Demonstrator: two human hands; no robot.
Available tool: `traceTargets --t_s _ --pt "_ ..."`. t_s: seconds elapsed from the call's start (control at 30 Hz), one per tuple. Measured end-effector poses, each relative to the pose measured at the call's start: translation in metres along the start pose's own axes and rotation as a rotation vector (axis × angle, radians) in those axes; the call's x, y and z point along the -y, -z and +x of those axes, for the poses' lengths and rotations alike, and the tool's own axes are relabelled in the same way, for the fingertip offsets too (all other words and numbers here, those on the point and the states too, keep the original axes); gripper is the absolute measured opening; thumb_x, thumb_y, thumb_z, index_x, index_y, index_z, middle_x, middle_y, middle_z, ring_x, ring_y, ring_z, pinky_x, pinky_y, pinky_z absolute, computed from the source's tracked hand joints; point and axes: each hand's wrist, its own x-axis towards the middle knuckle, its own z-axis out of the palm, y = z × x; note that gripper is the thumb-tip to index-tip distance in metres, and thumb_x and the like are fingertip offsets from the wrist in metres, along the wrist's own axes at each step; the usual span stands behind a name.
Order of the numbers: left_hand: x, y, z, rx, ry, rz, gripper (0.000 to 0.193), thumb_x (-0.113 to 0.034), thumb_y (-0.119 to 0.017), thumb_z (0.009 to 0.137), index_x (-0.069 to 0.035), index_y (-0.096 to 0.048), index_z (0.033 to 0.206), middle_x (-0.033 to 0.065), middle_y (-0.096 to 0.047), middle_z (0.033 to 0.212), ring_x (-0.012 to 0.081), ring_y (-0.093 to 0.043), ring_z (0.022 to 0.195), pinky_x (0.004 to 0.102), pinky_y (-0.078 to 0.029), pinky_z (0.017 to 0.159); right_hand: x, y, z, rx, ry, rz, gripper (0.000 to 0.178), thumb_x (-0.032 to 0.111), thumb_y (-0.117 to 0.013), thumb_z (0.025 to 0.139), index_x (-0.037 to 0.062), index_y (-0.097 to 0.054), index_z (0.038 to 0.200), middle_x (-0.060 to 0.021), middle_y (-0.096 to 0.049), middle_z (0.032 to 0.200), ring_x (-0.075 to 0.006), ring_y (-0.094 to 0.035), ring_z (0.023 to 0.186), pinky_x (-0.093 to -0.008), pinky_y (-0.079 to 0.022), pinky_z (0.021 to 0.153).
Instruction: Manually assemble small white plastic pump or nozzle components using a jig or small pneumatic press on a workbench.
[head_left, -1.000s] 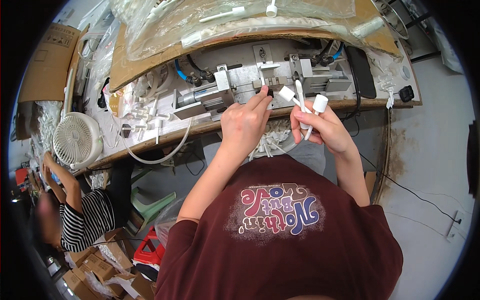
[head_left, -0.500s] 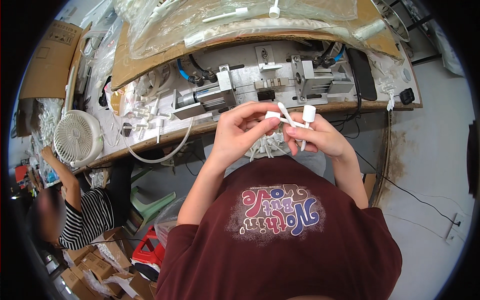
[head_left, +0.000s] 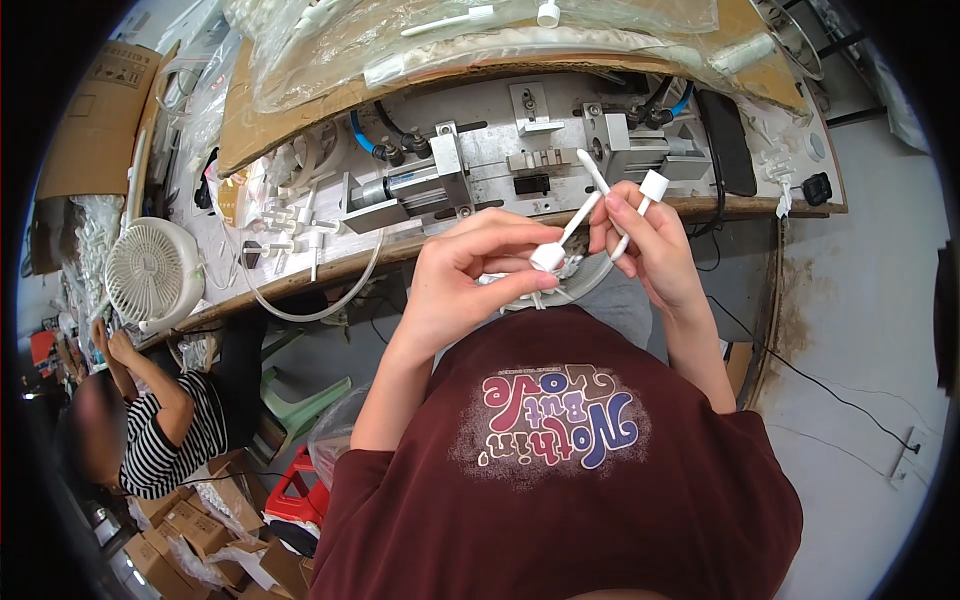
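A white plastic stick with a cylindrical cap (head_left: 547,257) is in my left hand (head_left: 455,270), the cap pinched between thumb and fingers. Its stem slants up and right to the fingertips of my right hand (head_left: 655,240). My right hand is closed on a second white capped stick (head_left: 654,187), cap upward, its stem running down past the fingers. A white rod with a rounded tip (head_left: 592,168) also sticks up from the right fingers; its lower end is hidden. Beneath the hands, a round container (head_left: 590,285) of white parts shows partly.
Ahead on the bench stands a metal fixture (head_left: 535,165) with two cylinder units and blue hoses. Loose white parts (head_left: 290,225) and a white fan (head_left: 153,275) are at left. Cardboard and plastic film (head_left: 480,60) overhang the back. A person in stripes (head_left: 175,430) works at far left.
My hands have moved apart a little: the left down and left, the right up and right. The sticks now tilt differently, and the left one's stem shows more. The other person's hands have moved together.
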Motion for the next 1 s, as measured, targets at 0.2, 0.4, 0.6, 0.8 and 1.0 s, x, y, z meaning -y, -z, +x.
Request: traceTargets --t_s 0.2,0.4,0.6,0.8,1.0 --pt "0.021 -0.005 0.008 -0.189 -0.36 0.851 0.035 0.001 -0.081 0.071 0.0 -0.071 0.104 0.0089 -0.064 0.105 0.0178 -0.068 0.092 0.0292 -0.058 0.075 -0.009 -0.001 0.002 -0.108 0.09 -0.056 0.025 0.023 -0.043 0.105 0.0045 -0.057 0.096 -0.0095 -0.064 0.076 -0.0027 -0.04 0.047 -0.0169 -0.03 0.045" --pt "0.058 -0.004 0.024 -0.29 -0.528 1.276 0.027 -0.017 -0.079 0.075 -0.009 -0.074 0.1 0.0014 -0.071 0.115 0.0181 -0.067 0.068 0.0281 -0.052 0.06 -0.009 -0.004 -0.001 -0.192 0.209 -0.067 0.026 0.023 -0.042 0.105 0.0043 -0.058 0.096 -0.0102 -0.066 0.077 -0.0034 -0.044 0.048 -0.0182 -0.032 0.047" --pt "0.06 -0.009 0.036 -0.312 -0.491 1.368 0.027 -0.016 -0.079 0.073 -0.01 -0.074 0.099 0.0003 -0.072 0.114 0.0186 -0.061 0.058 0.0278 -0.05 0.056 -0.009 -0.001 -0.004 -0.157 0.189 -0.055 0.028 0.025 -0.039 0.105 0.005 -0.057 0.096 -0.0146 -0.069 0.078 -0.0052 -0.048 0.049 -0.0195 -0.033 0.048" --pt "0.057 -0.008 0.037 -0.281 -0.465 1.346 0.028 -0.014 -0.079 0.071 -0.008 -0.073 0.098 0.0027 -0.071 0.115 0.0181 -0.062 0.057 0.028 -0.05 0.057 -0.012 -0.003 -0.002 -0.139 0.188 -0.05 0.029 0.025 -0.038 0.105 0.0049 -0.056 0.096 -0.0172 -0.07 0.081 -0.0075 -0.052 0.051 -0.02 -0.036 0.051" --pt "0.055 -0.005 0.037 -0.237 -0.479 1.334 0.026 -0.011 -0.077 0.071 -0.005 -0.072 0.096 0.0082 -0.07 0.116 0.0172 -0.067 0.061 0.0289 -0.049 0.059 -0.011 -0.006 -0.002 -0.164 0.21 -0.058 0.027 0.024 -0.036 0.105 0.0047 -0.054 0.097 -0.0197 -0.069 0.084 -0.0105 -0.055 0.055 -0.0216 -0.04 0.053"
